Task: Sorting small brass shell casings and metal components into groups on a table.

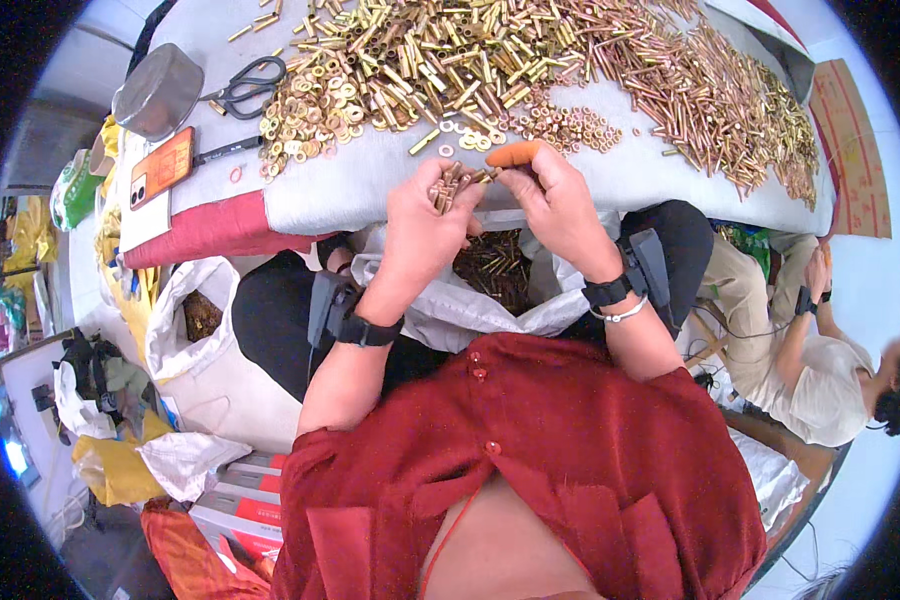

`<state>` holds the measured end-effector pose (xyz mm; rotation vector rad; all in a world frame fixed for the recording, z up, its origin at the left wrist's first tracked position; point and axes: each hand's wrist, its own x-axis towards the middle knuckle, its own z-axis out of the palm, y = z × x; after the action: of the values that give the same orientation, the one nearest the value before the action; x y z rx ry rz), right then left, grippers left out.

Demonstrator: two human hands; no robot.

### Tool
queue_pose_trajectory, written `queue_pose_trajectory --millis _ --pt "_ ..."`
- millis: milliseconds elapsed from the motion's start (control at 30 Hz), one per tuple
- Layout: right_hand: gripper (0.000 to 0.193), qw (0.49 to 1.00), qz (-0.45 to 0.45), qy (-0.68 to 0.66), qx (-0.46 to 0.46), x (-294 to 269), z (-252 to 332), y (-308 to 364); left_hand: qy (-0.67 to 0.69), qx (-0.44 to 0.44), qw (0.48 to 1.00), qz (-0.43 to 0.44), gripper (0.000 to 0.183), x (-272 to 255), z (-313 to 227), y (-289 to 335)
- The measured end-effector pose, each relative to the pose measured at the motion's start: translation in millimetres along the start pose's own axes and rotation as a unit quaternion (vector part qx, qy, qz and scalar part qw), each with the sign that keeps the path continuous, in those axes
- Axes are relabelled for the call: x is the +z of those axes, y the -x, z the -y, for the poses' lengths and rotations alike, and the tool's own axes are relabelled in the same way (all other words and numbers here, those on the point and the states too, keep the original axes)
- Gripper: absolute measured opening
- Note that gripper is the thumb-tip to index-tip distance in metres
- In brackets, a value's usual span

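My left hand [422, 228] is closed around a bundle of short brass tubes [450, 186], held at the near edge of the white-covered table [610, 175]. My right hand [555, 205], with an orange cot on the forefinger, pinches the tips of those tubes. Both hands hover above an open white sack [475, 305] on my lap, with several more brass pieces in it. Heaps of brass tubes [440, 50] and brass rings [315, 115] cover the table beyond my hands.
Scissors [248, 86], a metal bowl [158, 92], a pen and an orange phone [162, 166] lie at the table's left. Coppery tubes [730, 100] spread to the right. Another sack [195, 320] and bags stand on the floor at left. A seated person [820, 370] is at right.
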<state>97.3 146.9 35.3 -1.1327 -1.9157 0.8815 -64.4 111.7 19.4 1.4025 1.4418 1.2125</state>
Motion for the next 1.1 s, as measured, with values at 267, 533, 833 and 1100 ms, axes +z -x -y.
queue_pose_trajectory --millis 267,533,833,1100 --pt "0.013 0.999 0.010 0.025 -0.020 -1.0 -2.3 -0.8 0.098 -0.079 0.991 0.045 0.015 -0.2 2.1 1.5" --pt "0.029 0.976 0.066 0.206 -0.005 -8.4 5.9 -11.2 0.175 -0.128 0.974 0.059 0.012 0.3 -7.1 2.7" --pt "0.084 0.852 0.044 -0.500 0.145 6.8 -8.5 4.1 0.399 -0.171 0.893 0.122 0.016 -1.0 -3.7 2.1" --pt "0.071 0.880 -0.007 -0.446 0.163 12.8 6.9 7.7 0.481 -0.210 0.844 0.116 0.017 -1.9 4.6 -0.2"
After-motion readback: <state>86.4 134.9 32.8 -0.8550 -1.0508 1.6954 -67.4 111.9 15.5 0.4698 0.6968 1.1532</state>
